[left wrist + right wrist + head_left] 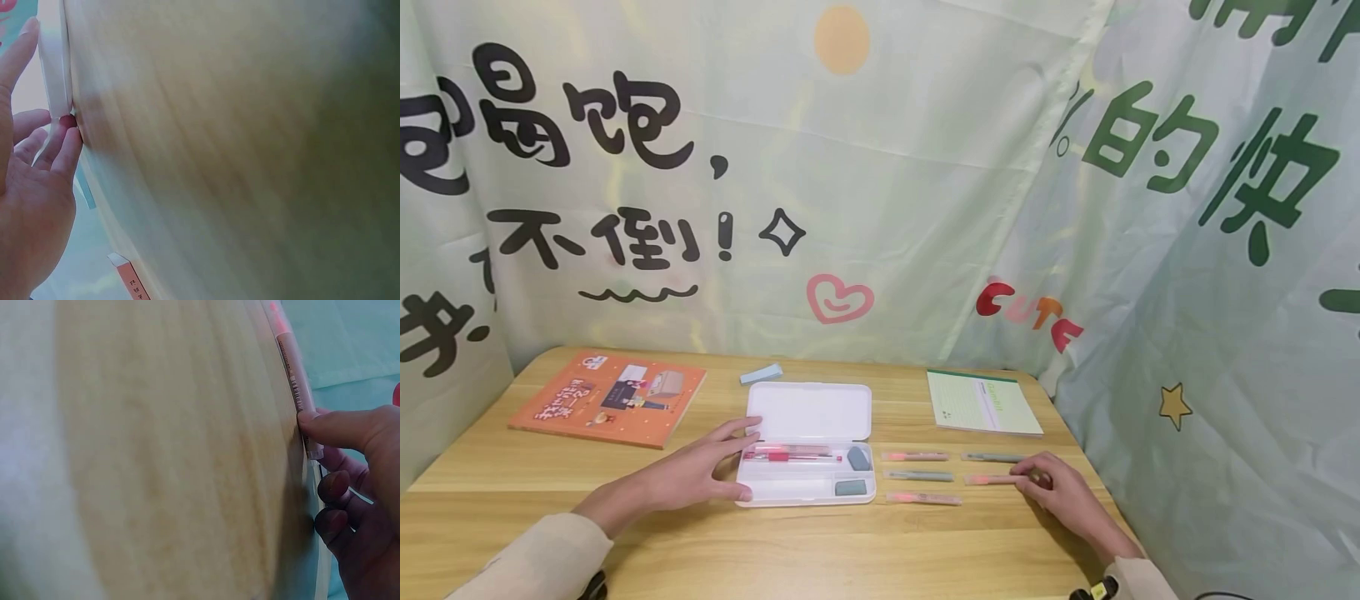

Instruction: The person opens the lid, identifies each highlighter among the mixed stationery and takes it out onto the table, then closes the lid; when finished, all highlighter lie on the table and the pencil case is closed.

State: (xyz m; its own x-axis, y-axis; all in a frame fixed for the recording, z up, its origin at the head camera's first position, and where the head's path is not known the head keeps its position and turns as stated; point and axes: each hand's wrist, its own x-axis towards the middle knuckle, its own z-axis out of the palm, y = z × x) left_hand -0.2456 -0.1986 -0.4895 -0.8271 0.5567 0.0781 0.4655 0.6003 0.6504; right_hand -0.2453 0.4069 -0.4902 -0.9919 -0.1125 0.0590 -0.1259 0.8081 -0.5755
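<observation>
An opened white pencil case (790,490) lies mid-table, its lid (809,411) folded back. Inside are a red pen (782,457), a pinkish pen above it and two blue-grey erasers (851,487). My left hand (696,475) touches the case's left side, thumb at the front corner and fingers spread toward the lid hinge. To the right, my right hand (1063,492) pinches the end of a pink highlighter (294,375) between thumb and forefinger. Beside it on the table lie several more highlighters, pink ones (923,499) and grey-green ones (919,476), in two columns.
An orange book (617,400) lies at the back left. Behind the case is a small light-blue block (762,374). A pale green notebook (983,404) sits at the back right. Printed curtains (910,208) hang around the wooden table (820,550).
</observation>
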